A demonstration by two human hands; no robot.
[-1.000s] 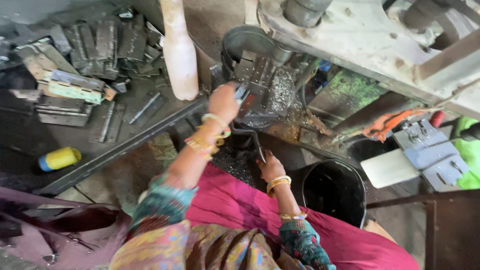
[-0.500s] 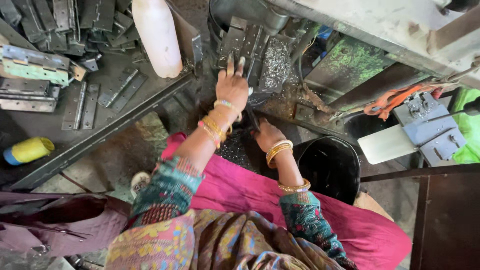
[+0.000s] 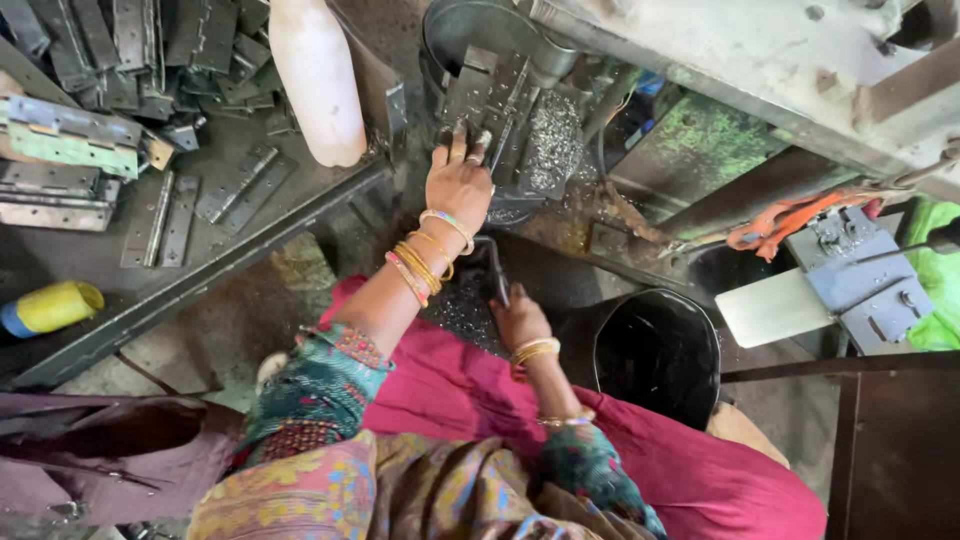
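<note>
Fingers pressing flat grey metal hinges, curly swarf beside

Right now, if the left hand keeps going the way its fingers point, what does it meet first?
The left hand points up-frame, fingertips already on the grey metal hinge plates stacked in the steel bucket. Those plates come first; behind them the bucket's wall. Depth is unclear from one view.

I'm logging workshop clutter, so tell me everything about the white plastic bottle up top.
The white plastic bottle is tall, rounded and opaque, smudged with grime. It rests tilted on the dark metal bench, its top cut off by the frame, its rounded end beside flat grey metal hinges. No hand touches it.
</note>
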